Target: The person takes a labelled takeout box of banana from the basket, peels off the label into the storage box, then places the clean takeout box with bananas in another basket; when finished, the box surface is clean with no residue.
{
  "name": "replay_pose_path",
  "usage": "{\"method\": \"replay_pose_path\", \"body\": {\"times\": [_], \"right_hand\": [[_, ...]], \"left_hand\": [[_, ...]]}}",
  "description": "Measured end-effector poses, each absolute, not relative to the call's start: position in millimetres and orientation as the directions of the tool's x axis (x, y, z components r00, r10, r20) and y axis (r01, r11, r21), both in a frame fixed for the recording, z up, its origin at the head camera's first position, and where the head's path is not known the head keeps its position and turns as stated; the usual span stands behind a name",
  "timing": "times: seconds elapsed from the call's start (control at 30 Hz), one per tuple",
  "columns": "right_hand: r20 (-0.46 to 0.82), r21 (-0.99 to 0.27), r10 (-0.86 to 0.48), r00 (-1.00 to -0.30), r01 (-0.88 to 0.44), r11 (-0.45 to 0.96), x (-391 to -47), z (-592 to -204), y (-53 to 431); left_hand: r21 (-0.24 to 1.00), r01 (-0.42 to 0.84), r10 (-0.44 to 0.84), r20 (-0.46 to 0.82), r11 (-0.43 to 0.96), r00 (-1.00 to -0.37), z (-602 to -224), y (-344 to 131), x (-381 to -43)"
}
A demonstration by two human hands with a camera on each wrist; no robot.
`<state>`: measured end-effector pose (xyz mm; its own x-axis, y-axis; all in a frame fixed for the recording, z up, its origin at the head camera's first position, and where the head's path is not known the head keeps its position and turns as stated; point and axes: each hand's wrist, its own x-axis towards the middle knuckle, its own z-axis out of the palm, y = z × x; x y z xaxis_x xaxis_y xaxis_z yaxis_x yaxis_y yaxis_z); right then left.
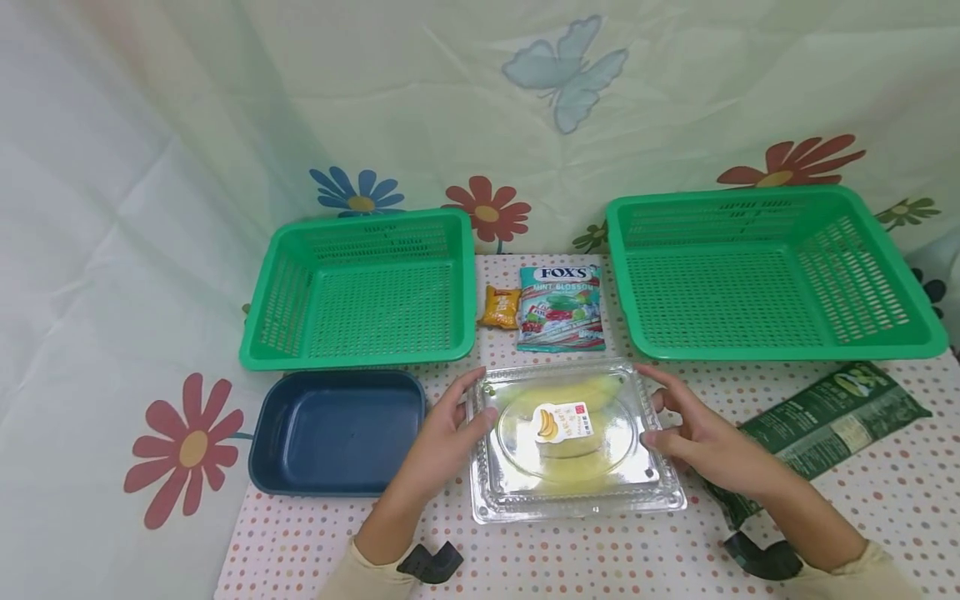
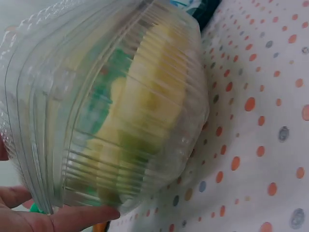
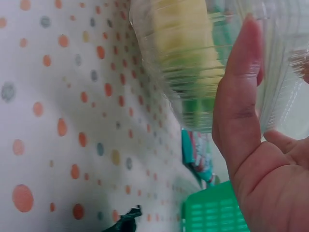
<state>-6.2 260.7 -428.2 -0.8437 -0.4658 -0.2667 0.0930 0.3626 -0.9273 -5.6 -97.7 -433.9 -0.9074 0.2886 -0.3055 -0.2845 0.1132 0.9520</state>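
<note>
A clear plastic clamshell box (image 1: 573,487) with bananas (image 1: 592,392) inside and a white banana label (image 1: 561,422) on its lid is in the middle of the head view. My left hand (image 1: 447,425) grips its left side, thumb over the lid's edge. On the opposite side my right hand (image 1: 701,433) holds the rim between thumb and fingers. Through the ribbed wall of the box (image 2: 145,96) the yellow fruit shows in the left wrist view. In the right wrist view, a finger of the right hand (image 3: 241,106) lies along the box's side.
Two green baskets (image 1: 360,364) (image 1: 780,350) stand at the back. Between them lie a small orange packet (image 1: 501,307) and a FOX'S candy bag (image 1: 561,308). A dark blue tray (image 1: 337,442) sits left of the box, a long dark green packet (image 1: 832,421) to the right, partly behind the right arm.
</note>
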Motion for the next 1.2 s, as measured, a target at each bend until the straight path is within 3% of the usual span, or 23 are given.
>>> {"method": "replay_pose_path", "body": {"times": [0.3,0.67,0.87,1.0,1.2], "right_hand": [[-0.307,-0.919,-0.457,-0.835,0.134,0.372,-9.5,-442.3,259.5],[-0.358,-0.894,-0.409,-0.839,0.182,0.41,-10.2,-443.8,257.3],[-0.352,-0.867,-0.394,-0.849,0.136,0.48,-12.7,-436.5,257.1],[-0.305,-0.766,-0.368,-0.878,-0.004,0.643,-13.9,-421.4,251.1],[-0.084,-0.38,-0.32,-0.944,-0.267,0.886,-14.8,-389.5,228.2]], "left_hand": [[0.958,-0.248,0.191,-0.273,0.145,-0.943,-453.2,-84.9,-7.9],[0.96,-0.21,0.197,-0.245,0.183,-0.949,-456.9,-81.7,-14.4],[0.96,-0.182,0.218,-0.228,0.212,-0.949,-462.2,-83.2,-18.7],[0.958,-0.16,0.226,-0.215,0.24,-0.95,-465.8,-83.0,-19.7],[0.957,-0.157,0.214,-0.212,0.245,-0.954,-469.4,-81.4,-19.3]]}}
